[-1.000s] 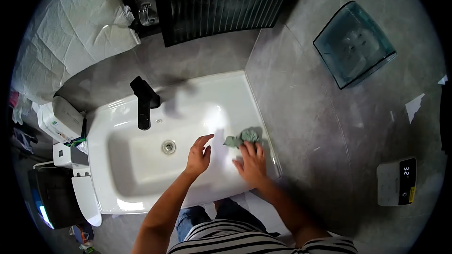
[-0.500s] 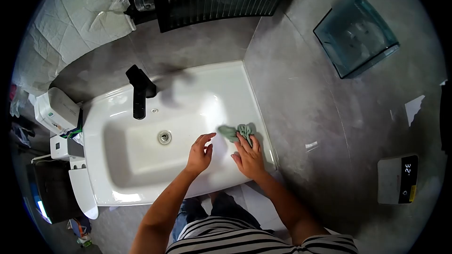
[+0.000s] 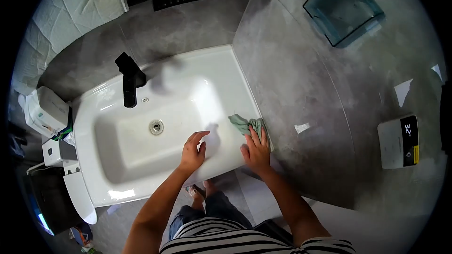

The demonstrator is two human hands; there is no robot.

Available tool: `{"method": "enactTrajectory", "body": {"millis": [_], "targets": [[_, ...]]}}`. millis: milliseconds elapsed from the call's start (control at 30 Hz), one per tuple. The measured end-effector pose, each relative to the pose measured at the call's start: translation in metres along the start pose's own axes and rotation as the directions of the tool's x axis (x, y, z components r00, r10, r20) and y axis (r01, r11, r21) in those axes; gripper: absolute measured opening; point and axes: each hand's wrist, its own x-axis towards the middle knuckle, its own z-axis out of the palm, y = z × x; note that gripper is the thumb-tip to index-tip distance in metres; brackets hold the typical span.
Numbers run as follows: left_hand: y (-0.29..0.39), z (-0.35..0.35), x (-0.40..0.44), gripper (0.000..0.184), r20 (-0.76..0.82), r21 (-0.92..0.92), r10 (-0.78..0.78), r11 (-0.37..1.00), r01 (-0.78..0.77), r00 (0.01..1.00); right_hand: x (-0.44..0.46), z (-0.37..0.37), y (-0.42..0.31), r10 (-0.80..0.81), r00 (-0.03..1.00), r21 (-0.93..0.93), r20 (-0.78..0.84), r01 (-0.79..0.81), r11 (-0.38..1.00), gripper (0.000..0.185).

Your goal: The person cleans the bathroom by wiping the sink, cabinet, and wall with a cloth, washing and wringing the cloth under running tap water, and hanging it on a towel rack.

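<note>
The right hand (image 3: 257,153) lies with its fingers on a crumpled green cloth (image 3: 249,124), pressing it against the white rim at the right end of the sink (image 3: 220,68); the fingers are slightly spread, and the thumb points toward the basin side, apart from the cloth. The cloth sits bunched on that flat rim near the wall (image 3: 301,84), one end of it reaching toward the basin. The left hand (image 3: 192,153) hovers over the near right part of the basin, touching nothing, its fingers loosely curved and its thumb apart from them. The black faucet (image 3: 129,80) stands at the back of the sink, with the round drain (image 3: 156,127) in the basin floor in front of it. To the left of the sink are a white package (image 3: 47,113) and, below it in the view, a white box (image 3: 57,152); the markings on both are too small to read. On the grey wall to the right are a blue-green clear bin (image 3: 344,9) and a digital panel (image 3: 399,142) with lit figures, which seem to read 32, though the view there is small. Torn white scraps (image 3: 403,92) show on the same wall. A striped shirt (image 3: 249,237) and the person's legs show at the bottom.
</note>
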Motion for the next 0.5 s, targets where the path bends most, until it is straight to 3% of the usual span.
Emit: {"method": "enactTrajectory", "body": {"millis": [133, 200, 300, 333, 400, 500], "targets": [[-0.01, 0.002, -0.009, 0.042, -0.016, 0.01, 0.009, 1.0, -0.008, 1.0, 0.05, 0.007, 0.028, -0.121, 0.99, -0.003, 0.079, 0.121, 0.993, 0.043], [-0.006, -0.001, -0.014, 0.041, -0.012, -0.008, 0.007, 1.0, -0.007, 1.0, 0.054, 0.002, 0.025, -0.084, 0.996, 0.087, 0.024, 0.081, 0.993, 0.041], [-0.004, -0.012, -0.018, 0.04, -0.044, -0.015, 0.006, 1.0, -0.007, 0.999, -0.011, 0.021, -0.007, 0.02, 1.0, 0.005, 0.017, -0.02, 1.0, 0.041], [-0.006, -0.018, -0.021, 0.04, -0.042, -0.007, 0.008, 1.0, -0.008, 0.999, -0.023, 0.018, -0.033, -0.064, 0.995, 0.016, 0.082, 0.063, 0.998, 0.041], [-0.01, -0.027, -0.029, 0.04, -0.048, 0.002, -0.013, 1.0, 0.014, 0.999, -0.029, 0.011, -0.087, -0.237, 0.949, 0.264, 0.208, 0.179, 0.948, 0.042], [-0.016, -0.047, -0.035, 0.04, -0.126, 0.014, -0.022, 1.0, 0.024, 0.992, -0.002, 0.007, -0.091, -0.387, 0.891, 0.295, 0.238, 0.313, 0.902, 0.04]]}}
